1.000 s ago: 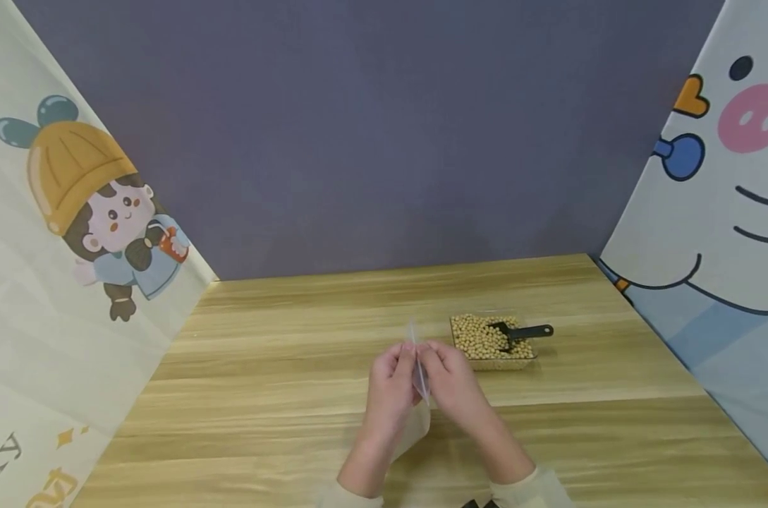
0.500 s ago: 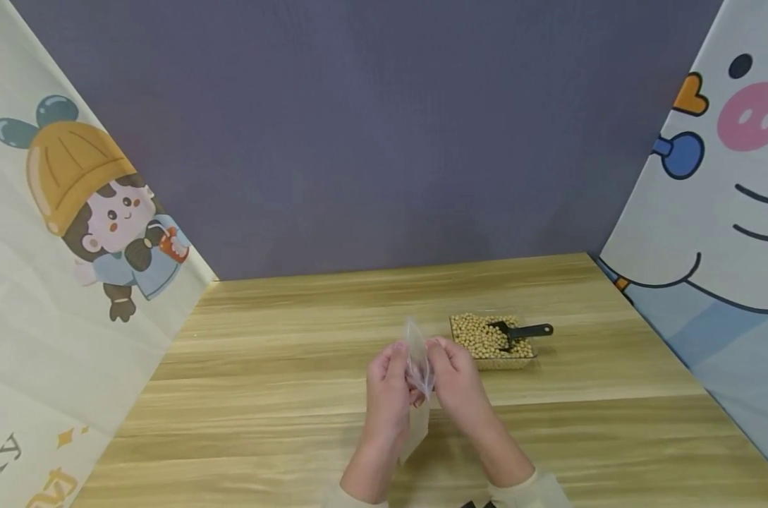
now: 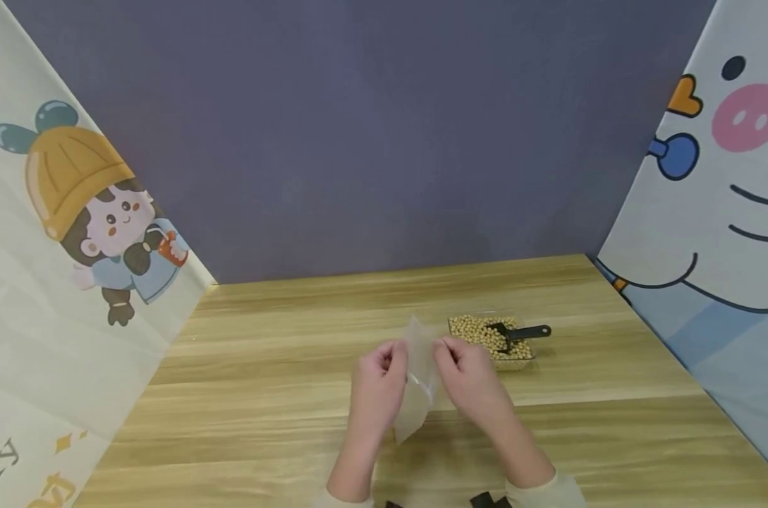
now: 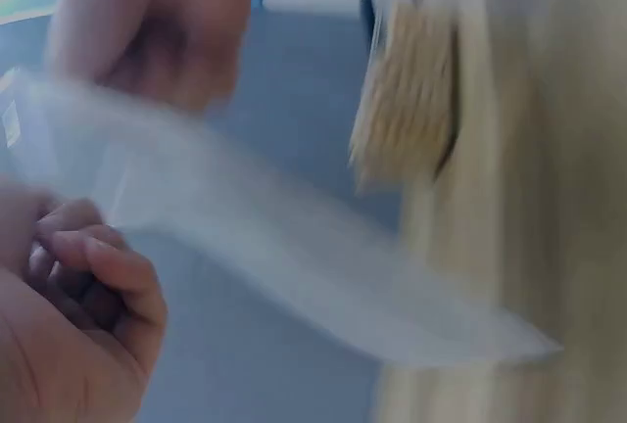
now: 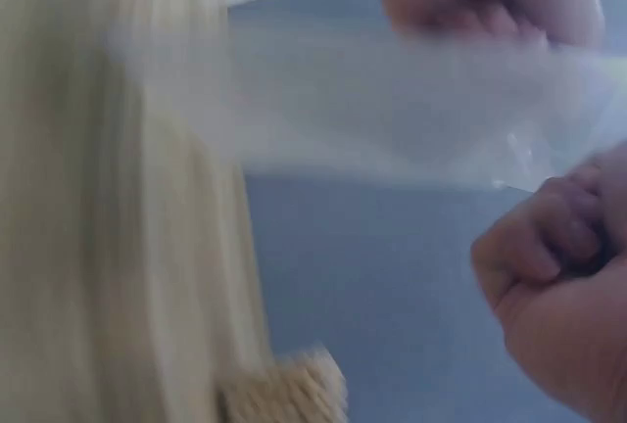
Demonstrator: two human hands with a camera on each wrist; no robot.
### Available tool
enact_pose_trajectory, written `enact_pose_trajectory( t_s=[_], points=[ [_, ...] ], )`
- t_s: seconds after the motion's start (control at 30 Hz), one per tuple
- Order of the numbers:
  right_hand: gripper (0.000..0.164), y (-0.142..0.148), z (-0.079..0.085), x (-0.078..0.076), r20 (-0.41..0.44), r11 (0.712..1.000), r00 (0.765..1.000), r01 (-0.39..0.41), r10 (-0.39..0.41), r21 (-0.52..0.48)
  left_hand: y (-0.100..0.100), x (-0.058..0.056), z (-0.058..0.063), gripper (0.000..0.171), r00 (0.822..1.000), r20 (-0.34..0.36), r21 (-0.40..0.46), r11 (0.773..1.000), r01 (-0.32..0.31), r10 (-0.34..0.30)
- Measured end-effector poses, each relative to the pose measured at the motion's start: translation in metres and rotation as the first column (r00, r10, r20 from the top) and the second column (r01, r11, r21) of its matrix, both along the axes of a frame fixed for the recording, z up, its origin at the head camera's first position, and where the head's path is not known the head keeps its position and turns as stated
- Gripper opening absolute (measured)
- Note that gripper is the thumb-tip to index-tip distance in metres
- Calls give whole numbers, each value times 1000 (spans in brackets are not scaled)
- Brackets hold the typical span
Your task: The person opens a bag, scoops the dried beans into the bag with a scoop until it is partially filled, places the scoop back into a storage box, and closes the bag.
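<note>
Two hands share one translucent plastic bag (image 3: 414, 409), held up over the wood-grain tabletop (image 3: 282, 381) just to the left of a clear container (image 3: 514, 365) of soybeans (image 3: 471, 334). From where I stand, the left hand (image 3: 377, 388) pinches one side of it between thumb and curled fingers, and the right hand (image 3: 475, 381) pinches the other; both grips look closed down, with only thin film between the fingertips. Nothing shows inside the bag, and I can't tell whether its mouth has parted.

I'd judge it very light, limp and rather slippery, apt to cling to itself or fold over. The best hold is probably on opposite sides near the top edge, pinched firmly but not yanked. A black scoop (image 3: 517, 333) rests in the beans, touched by neither hand.
</note>
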State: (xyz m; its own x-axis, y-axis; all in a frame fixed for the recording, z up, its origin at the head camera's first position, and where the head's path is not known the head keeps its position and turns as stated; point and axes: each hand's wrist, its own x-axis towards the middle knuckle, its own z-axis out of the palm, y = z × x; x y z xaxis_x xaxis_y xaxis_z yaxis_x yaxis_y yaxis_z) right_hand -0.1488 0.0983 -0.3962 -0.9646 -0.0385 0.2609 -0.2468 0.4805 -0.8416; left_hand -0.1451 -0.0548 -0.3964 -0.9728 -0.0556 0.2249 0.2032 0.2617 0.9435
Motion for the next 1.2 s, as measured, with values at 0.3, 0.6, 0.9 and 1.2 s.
enact_pose_trajectory(
  t_s=[0.3,0.6,0.9,1.2],
  points=[
    [39,18,11,1,-117,954,992,-17,55,298,-22,2,6,34,993,-115,-267,964,-4,-28],
    [37,13,14,2,-73,986,997,-15,27,165,-20,1,-12,134,946,-41,-420,865,275,-320],
    [34,5,17,2,-51,977,992,-102,114,188,-10,-5,-19,130,910,-45,-250,887,388,-411],
    [34,-2,19,-1,-18,969,991,-124,131,214,0,-9,-23,118,896,-290,-484,859,166,-336]
  ],
)
